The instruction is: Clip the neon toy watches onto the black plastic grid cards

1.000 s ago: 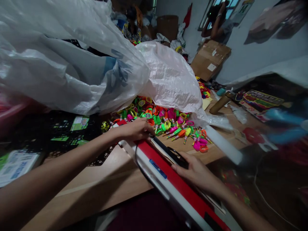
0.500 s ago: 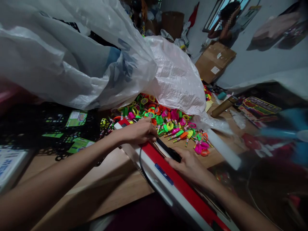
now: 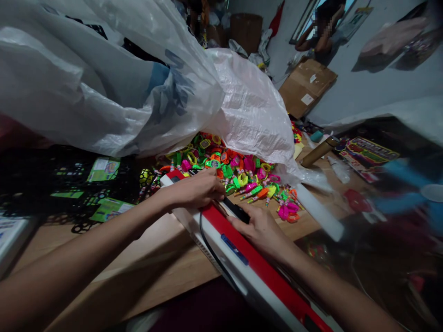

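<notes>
A long red-and-white bag sealer (image 3: pixel 256 267) lies slantwise before me, with a dark cord along its near side. Its arm, a pale bar with a black grip (image 3: pixel 237 210), runs along the top. My left hand (image 3: pixel 200 188) reaches over the sealer's far end, fingers bent down at the upper end of that arm; what lies under the fingertips is hidden. Lower along the arm, my right hand (image 3: pixel 261 228) is closed on the black grip, thumb on the near side. Just beyond both hands spreads a heap of bright toy watches (image 3: pixel 242 177), some with small printed tubes.
White plastic sacks (image 3: pixel 252 106) bulge over the heap. Black netting with green cards (image 3: pixel 105 169) lies left. To the right are a metal flask (image 3: pixel 320 151), a white roll (image 3: pixel 321 212) and a blue fan (image 3: pixel 415 189). A person (image 3: pixel 323 27) is near the window, behind a carton (image 3: pixel 306 87).
My right hand has shifted slightly up and left with the black grip, closer to my left hand. The left hand stays almost in place; the view has moved a little.
</notes>
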Motion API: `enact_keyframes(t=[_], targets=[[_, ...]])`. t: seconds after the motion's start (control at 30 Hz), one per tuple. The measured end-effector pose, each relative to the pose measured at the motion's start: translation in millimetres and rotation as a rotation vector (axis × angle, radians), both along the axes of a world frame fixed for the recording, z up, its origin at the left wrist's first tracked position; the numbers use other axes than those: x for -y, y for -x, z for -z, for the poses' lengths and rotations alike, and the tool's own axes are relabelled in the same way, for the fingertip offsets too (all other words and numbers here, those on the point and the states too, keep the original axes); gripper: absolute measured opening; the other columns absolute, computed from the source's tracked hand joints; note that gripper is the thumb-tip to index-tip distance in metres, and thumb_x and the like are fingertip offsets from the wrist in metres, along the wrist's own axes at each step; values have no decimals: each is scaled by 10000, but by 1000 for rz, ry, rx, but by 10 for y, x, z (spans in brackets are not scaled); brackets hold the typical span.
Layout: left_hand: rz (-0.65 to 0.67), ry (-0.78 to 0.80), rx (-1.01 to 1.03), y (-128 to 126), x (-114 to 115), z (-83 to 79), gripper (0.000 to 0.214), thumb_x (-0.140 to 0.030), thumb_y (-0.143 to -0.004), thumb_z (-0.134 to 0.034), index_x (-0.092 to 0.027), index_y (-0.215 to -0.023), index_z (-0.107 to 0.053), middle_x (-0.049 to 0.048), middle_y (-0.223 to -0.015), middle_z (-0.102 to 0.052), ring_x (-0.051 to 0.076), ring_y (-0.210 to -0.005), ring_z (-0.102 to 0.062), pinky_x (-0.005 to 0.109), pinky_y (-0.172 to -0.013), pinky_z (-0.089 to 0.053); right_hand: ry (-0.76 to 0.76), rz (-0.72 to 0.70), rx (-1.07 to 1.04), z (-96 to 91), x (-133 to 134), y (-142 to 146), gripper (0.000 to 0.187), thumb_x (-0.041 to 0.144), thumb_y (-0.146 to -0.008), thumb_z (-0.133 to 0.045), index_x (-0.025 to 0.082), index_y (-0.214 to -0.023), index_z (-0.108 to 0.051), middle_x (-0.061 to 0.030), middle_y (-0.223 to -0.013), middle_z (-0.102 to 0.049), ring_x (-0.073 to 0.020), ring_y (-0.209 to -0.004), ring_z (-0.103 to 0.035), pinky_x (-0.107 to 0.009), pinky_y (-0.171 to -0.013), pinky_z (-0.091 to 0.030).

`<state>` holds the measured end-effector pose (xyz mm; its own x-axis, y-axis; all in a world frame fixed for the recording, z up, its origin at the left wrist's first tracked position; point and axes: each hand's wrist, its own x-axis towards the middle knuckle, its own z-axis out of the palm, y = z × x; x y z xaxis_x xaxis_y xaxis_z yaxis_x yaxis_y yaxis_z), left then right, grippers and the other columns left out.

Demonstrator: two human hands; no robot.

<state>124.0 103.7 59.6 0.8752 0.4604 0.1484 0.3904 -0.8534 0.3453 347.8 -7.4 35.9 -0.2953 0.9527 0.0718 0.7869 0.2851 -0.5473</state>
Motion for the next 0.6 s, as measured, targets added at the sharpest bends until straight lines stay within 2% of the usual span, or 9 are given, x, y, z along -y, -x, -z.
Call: enact_keyframes(t=[0.17,0.3,0.43,0.6], targets=[[6,-5,-3,0,-22,12,262,-233,-962,-512,-227,-814,-728,48,-766,-660,216,-859,-475,346,-813,-334,-64,57,24,-7,-160,162,355,485,-995,-578,177,-977,-754,-28,-737,-689,-169,-647,-590,-257,-599,-372],[17,5,-20,-9,-52,4,296,-238,-979,-486,-210,-785,-708,53,-778,-670,214,-866,-478,356,-843,-331,-94,-16,4,-63,-242,196,331,462,-1019,-569,180,-1008,-743,-25,-794,-710,-167,-701,-619,-253,-652,-389],[22,16,-28,-12,-67,0,331,-235,-985,-474,-204,-726,-676,50,-759,-668,206,-825,-470,363,-842,-324,17,-94,-19,-169,-124,51,273,388,-1005,-586,191,-1155,-703,-41,-917,-739,-195,-813,-662,-264,-726,-458],[26,-18,-3,-4,-52,17,310,-217,-978,-478,-217,-747,-685,40,-722,-647,206,-810,-470,359,-824,-330,131,-151,-37,-219,128,-221,295,307,-969,-581,214,-1235,-667,-41,-983,-733,-196,-818,-658,-281,-737,-495]])
